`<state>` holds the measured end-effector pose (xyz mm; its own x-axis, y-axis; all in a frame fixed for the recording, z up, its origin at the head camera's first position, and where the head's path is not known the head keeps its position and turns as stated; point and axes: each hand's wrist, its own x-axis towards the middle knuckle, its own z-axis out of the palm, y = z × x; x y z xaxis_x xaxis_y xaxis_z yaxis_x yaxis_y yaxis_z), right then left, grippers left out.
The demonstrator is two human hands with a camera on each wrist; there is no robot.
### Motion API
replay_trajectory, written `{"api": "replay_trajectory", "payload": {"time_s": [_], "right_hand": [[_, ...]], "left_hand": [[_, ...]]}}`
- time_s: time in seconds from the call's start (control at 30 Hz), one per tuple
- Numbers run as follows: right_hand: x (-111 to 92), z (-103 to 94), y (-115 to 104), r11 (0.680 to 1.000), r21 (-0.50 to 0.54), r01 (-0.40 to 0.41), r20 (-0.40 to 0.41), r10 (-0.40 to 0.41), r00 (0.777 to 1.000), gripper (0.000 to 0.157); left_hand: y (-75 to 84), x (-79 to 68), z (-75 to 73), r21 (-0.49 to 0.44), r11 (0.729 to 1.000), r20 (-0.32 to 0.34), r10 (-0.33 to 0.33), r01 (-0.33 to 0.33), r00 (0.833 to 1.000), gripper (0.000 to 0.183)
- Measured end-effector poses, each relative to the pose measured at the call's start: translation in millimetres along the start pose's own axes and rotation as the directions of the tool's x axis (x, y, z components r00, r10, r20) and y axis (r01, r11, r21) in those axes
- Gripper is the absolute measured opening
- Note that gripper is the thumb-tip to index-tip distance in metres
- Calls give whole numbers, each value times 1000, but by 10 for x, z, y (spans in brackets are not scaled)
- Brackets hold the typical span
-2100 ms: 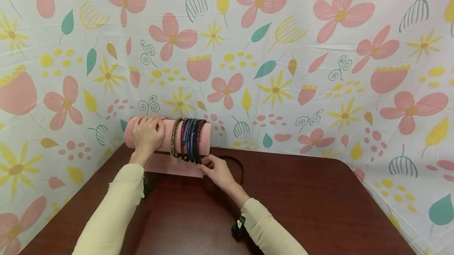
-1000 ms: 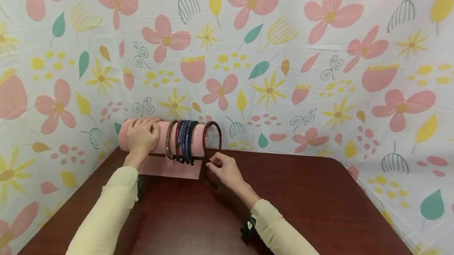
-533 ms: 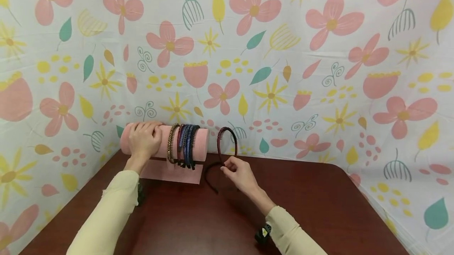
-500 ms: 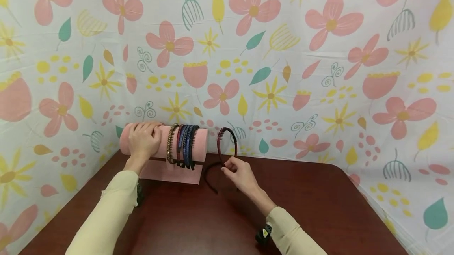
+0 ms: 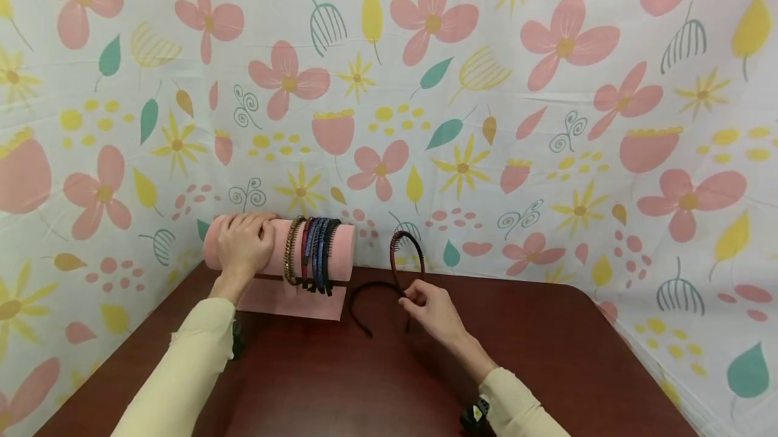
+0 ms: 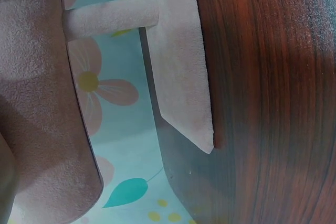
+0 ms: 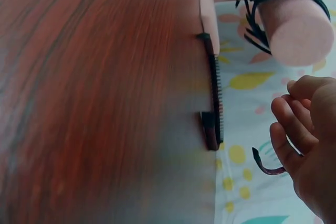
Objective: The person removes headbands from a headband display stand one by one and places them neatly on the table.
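My left hand (image 5: 244, 246) grips the left end of a pink padded headband stand (image 5: 344, 254), its fingers curved over the top of the roll. Several headbands (image 5: 319, 258), gold, red, blue and black, sit around the roll's right part. To the right, my right hand (image 5: 436, 313) pinches a dark red toothed headband (image 5: 392, 261), held upright and apart from the stand. In the right wrist view the hand hides most of that headband (image 7: 269, 171). A black toothed headband (image 5: 351, 303) lies on the table between stand and right hand.
The stand's flat pink base (image 5: 290, 298) rests on the dark wooden table (image 5: 340, 383), near its back edge. A floral cloth (image 5: 547, 119) hangs right behind the table and along its left side.
My right hand has drawn the dark red headband off the roll's right end and carried it rightward. The left hand has kept its grip on the roll.
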<state>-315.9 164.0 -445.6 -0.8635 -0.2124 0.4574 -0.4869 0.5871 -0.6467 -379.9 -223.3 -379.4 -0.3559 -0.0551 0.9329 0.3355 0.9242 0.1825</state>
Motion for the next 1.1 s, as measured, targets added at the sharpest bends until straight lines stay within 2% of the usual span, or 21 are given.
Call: {"api": "replay_trajectory", "payload": {"time_s": [0.2,0.5,0.93,1.1], "right_hand": [[-84,-77,117,1000,-15,-13,9,13,1000,9],[-153,-129,252,992,-69,-102,30,104,994,11],[-173,-218,326,975,-121,-188,105,201,974,10],[-215,-232,347,971,-145,-190,119,208,971,11]], "left_hand": [[-5,-12,-13,5,1000,-5,4,-4,1000,35],[-12,2,-1,8,1000,-15,6,-6,1000,36],[-18,3,-11,17,1000,-26,22,-22,999,34],[-11,-26,4,9,1000,-17,9,-9,1000,34]]}}
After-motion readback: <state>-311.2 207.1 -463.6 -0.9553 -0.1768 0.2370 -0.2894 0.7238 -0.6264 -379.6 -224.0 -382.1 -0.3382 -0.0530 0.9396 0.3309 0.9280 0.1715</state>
